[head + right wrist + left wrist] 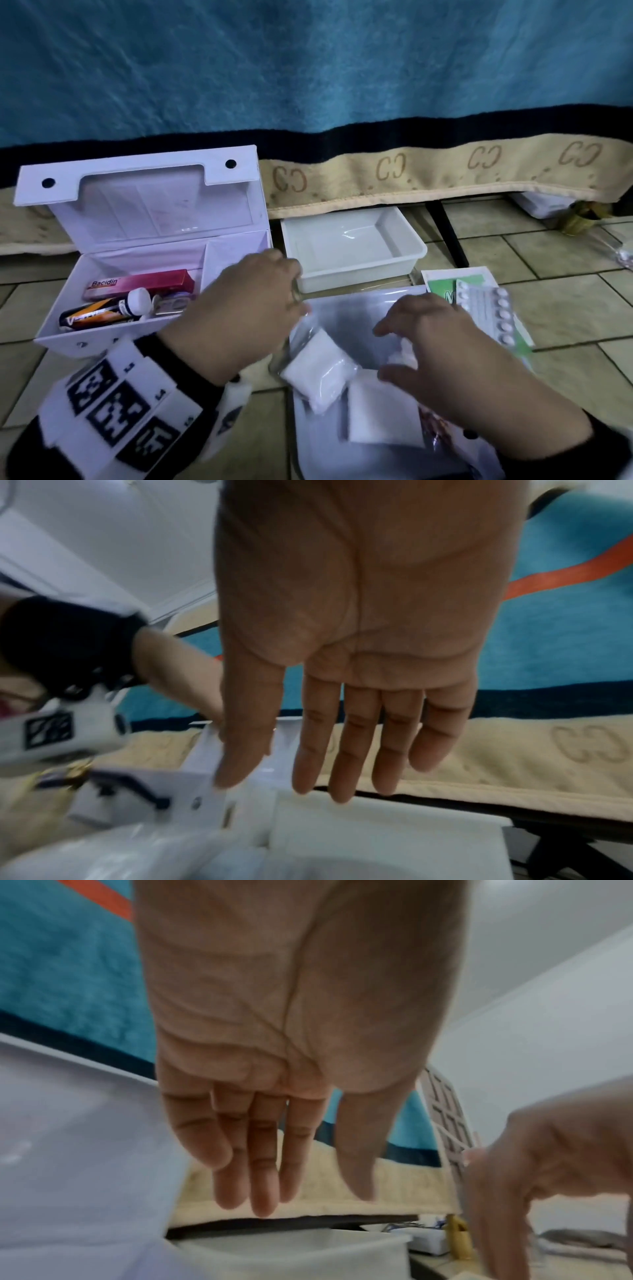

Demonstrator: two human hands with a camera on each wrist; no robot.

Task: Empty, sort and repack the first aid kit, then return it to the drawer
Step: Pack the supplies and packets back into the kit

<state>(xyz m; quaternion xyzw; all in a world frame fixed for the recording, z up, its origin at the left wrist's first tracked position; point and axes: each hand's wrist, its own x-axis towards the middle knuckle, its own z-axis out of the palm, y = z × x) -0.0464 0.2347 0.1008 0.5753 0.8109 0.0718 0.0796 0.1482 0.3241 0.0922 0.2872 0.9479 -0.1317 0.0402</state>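
Both my hands hover flat and holding nothing, left hand (246,308) beside the open kit box (144,246) at the left, right hand (445,359) over the white tray (349,322) nearest me. The gauze packet (318,370) lies on it: light, soft, its wrapper probably slippery. I'd pinch it at an edge.

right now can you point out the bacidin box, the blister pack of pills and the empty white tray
Bacidin box (144,283), head view, on its pink front face.
Blister pack (489,310), head view, mid-strip beside the pill row.
White tray (359,269), head view, on its near outer wall.
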